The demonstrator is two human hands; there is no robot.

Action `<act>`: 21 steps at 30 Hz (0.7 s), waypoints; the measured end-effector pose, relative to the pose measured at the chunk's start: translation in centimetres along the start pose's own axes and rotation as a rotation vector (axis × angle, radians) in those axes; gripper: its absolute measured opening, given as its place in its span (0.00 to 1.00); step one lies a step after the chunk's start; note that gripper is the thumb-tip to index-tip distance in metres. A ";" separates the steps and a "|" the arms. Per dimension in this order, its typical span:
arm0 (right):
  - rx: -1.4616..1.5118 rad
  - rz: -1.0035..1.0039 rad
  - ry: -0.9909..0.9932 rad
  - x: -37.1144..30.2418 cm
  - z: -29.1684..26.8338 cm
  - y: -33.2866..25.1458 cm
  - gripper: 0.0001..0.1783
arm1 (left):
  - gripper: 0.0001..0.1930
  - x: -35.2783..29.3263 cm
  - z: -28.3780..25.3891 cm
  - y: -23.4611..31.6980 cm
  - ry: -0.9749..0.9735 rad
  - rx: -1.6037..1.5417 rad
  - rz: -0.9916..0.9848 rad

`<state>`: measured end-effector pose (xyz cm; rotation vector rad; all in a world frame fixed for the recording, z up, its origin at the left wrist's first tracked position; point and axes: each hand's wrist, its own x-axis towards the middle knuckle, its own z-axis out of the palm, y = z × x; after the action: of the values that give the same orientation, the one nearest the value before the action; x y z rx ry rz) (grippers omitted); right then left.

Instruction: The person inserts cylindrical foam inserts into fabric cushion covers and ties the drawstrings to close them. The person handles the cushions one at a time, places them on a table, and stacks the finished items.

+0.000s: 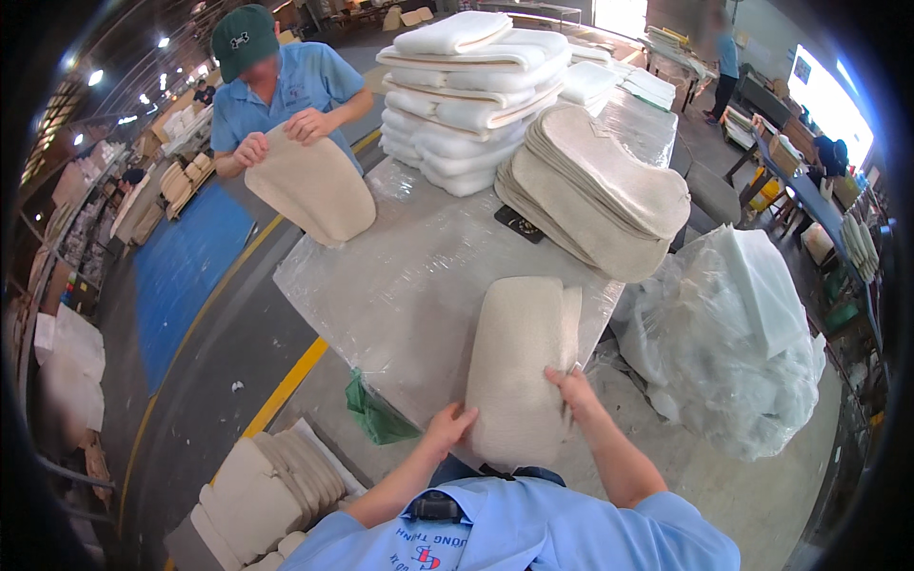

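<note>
Holding a beige pad (522,366) upright on the table (419,276), the person uses both hands. The left hand (449,425) is closed on the lower left edge of the pad, with the fingers curled onto its front. The right hand (574,390) grips the right edge of the pad, fingers wrapped around the side, a little higher than the left one. The pad stands at the near edge of the table, which is covered with clear plastic film. It looks like a few layers pressed together, because thin edges show on its right side.

Beyond the pad, farther on the table, lies a slanting stack of pads (595,190) of the same beige colour. Behind this stack stands a pile of white folded foam (471,95). A small black thing (519,225) lies flat on the table between the held pad and the slanting stack.

At the far left corner of the table a co-worker in a blue shirt and green cap (244,38) holds another pad (312,186) with two hands. Right of the table sits a big clear bag (733,343) with white material inside. Below the table on its left side, near the floor, more pads (271,490) are stacked, and a green bag (376,414) hangs at the edge of the table.
</note>
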<state>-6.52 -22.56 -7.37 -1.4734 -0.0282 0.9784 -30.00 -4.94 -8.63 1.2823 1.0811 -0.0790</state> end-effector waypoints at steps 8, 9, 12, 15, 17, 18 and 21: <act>-0.544 0.347 -0.297 -4.6 2.2 1.5 0.24 | 0.39 -1.6 -9.3 2.7 0.083 0.505 0.199; -0.705 0.249 -0.330 -3.9 1.6 0.9 0.22 | 0.39 -1.5 -9.5 2.6 0.192 0.784 0.268; -1.030 -0.383 -0.078 -2.3 4.6 -3.5 0.17 | 0.38 -0.9 -6.0 1.8 0.292 1.080 0.558; -1.108 -0.856 0.073 1.5 7.6 -5.3 0.24 | 0.38 -0.2 -0.2 1.3 0.459 1.281 0.648; -1.454 -0.873 0.100 4.4 8.3 -4.3 0.34 | 0.38 -0.3 0.4 0.9 0.342 1.269 0.760; -1.487 -0.852 0.051 5.0 8.3 -3.4 0.36 | 0.38 -0.7 0.3 0.6 0.292 1.257 0.802; -1.592 -0.821 -0.070 6.0 7.6 -2.2 0.42 | 0.39 -1.4 0.4 -0.1 0.190 1.260 0.794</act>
<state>-5.90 -12.63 -7.48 -2.4352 -1.6367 0.1521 -30.60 -5.98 -7.77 2.8223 0.5302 -0.0291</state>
